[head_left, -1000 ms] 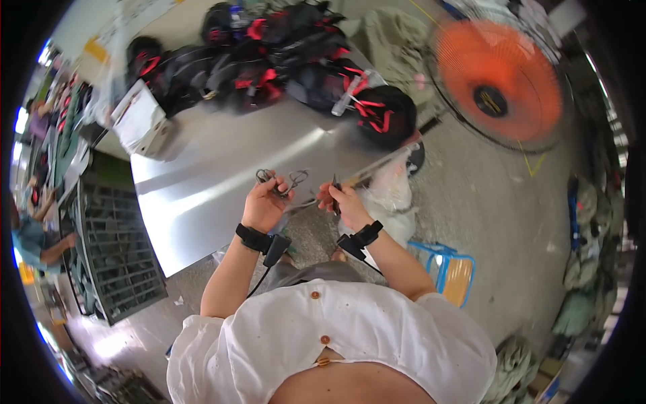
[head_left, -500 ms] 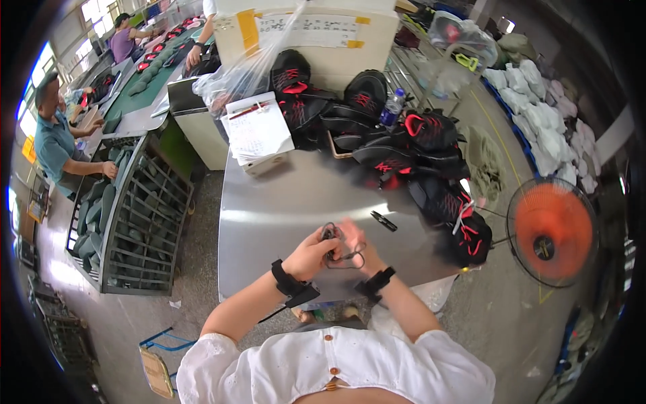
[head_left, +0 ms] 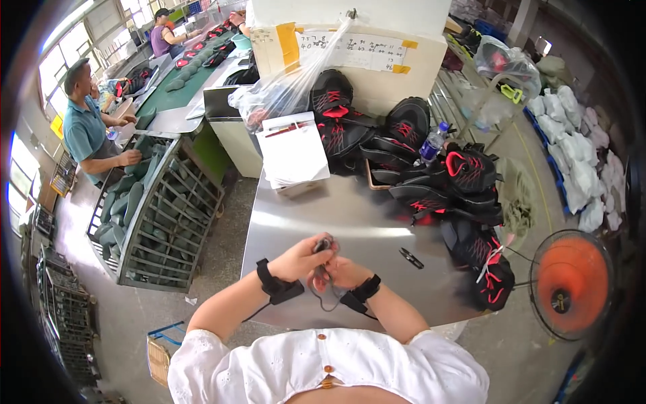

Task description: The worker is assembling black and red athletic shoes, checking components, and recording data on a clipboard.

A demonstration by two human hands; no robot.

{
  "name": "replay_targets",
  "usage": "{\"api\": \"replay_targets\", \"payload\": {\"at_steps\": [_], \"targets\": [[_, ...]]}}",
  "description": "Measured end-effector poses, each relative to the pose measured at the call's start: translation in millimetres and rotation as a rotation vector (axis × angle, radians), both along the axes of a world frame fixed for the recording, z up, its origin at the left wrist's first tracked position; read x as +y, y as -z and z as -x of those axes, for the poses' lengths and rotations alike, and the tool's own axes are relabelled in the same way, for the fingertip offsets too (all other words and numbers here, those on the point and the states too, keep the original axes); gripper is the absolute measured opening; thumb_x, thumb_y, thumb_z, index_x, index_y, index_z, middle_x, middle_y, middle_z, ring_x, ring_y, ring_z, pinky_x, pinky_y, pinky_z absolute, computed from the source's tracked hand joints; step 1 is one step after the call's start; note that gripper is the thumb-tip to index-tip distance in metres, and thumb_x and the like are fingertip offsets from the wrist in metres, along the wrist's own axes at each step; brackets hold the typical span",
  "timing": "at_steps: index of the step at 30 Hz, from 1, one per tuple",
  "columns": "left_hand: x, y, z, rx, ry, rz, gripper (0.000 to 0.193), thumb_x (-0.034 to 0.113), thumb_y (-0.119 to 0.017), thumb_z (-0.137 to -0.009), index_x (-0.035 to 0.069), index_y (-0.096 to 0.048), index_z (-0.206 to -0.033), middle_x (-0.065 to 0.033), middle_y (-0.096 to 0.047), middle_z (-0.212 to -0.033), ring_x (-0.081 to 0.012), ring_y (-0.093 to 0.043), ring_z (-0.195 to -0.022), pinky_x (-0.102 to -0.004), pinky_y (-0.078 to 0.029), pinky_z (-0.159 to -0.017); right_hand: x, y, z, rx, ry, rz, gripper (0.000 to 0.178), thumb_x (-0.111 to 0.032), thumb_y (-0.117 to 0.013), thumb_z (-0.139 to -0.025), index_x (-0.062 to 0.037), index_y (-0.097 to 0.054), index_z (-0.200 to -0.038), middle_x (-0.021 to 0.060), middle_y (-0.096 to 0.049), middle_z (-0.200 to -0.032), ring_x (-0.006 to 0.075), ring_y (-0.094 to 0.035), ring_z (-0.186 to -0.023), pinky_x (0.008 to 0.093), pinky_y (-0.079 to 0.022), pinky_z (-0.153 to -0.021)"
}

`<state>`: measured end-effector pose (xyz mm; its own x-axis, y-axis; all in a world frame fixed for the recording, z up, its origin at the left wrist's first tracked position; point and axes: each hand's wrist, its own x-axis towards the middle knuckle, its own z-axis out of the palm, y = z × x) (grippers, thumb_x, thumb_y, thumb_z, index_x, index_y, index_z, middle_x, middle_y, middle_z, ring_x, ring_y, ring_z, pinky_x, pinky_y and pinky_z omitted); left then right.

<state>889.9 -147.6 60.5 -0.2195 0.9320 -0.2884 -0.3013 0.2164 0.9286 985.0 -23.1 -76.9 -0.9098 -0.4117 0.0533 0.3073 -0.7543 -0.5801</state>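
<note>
Over the metal table [head_left: 282, 209], my left hand [head_left: 301, 258] is closed on the upper part of a bunched dark cord [head_left: 323, 245]. Close against it, my right hand [head_left: 346, 272] pinches the lower part of the same cord, and a loop [head_left: 326, 308] of it hangs below my fingers. Whether it is a shoelace or a thin cable I cannot make out. Right of my hands, a small pair of black thread snips [head_left: 411, 258] lies on the metal. Beyond them are piled black shoes [head_left: 474, 175] with red laces; one shoe [head_left: 486, 269] has a pale lace.
A white paper pad [head_left: 294, 156] with a pen on it and a purple-labelled bottle [head_left: 433, 144] stand at the back. An orange fan [head_left: 572, 283] is on the right. At left, a person [head_left: 94, 131] reaches into a rack cart [head_left: 161, 229] of grey-green pieces.
My view has turned, so the table sits lower and further right. My hands have drawn the cord nearer to me, and its loop now hangs lower.
</note>
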Motion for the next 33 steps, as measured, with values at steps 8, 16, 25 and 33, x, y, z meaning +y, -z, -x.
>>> {"api": "replay_targets", "payload": {"at_steps": [8, 16, 25, 33], "targets": [[-39.7, 65.1, 78.3, 1.024, -0.04, -0.008, 0.024, 0.011, -0.051, -0.087, 0.002, -0.044, -0.109, -0.0143, -0.056, -0.087, -0.0206, -0.059, -0.079, -0.031, -0.048, -0.067, -43.8, -6.7, 45.6, -0.267, 0.31, -0.378, 0.028, -0.022, -0.051, -0.088, -0.0005, -0.052, -0.106, 0.0089, -0.058, -0.086, 0.0096, -0.055, -0.062, 0.0172, -0.042, -0.051], [-72.5, 118.5, 202.2, 0.729, 0.2, -0.008, 0.048, 0.014, -0.073, -0.066, 0.004, -0.049, -0.107, -0.0117, -0.059, -0.085, -0.0181, -0.057, -0.078, -0.03, -0.046, -0.07, -85.5, -40.9, 149.2, -0.251, 0.324, -0.796, 0.041, -0.036, -0.042, -0.092, -0.0034, -0.052, -0.114, 0.0096, -0.058, -0.105, 0.0175, -0.057, -0.091, 0.0355, -0.047, -0.076], [65.0, 31.9, 385.0, 0.675, -0.102, -0.258, 0.027, -0.002, -0.052, -0.076, 0.006, -0.05, -0.102, -0.0026, -0.058, -0.064, -0.0114, -0.055, -0.051, -0.025, -0.042, -0.041, -95.3, -108.5, 152.3, -0.183, 1.395, -1.42, 0.022, -0.003, -0.056, -0.082, 0.0003, -0.058, -0.103, 0.0104, -0.065, -0.082, 0.0102, -0.063, -0.066, 0.0217, -0.048, -0.055], [250.7, -49.6, 443.0, 1.107, -0.993, -1.057, 0.037, -0.004, -0.055, -0.072, 0.006, -0.047, -0.107, -0.0166, -0.056, -0.1, -0.0342, -0.055, -0.093, -0.0393, -0.045, -0.076, -132.8, -52.4, 28.1, -0.756, 1.094, -1.442, 0.017, -0.012, -0.054, -0.085, -0.0032, -0.063, -0.096, 0.0053, -0.066, -0.079, 0.0091, -0.061, -0.072, 0.0225, -0.048, -0.066]]}}
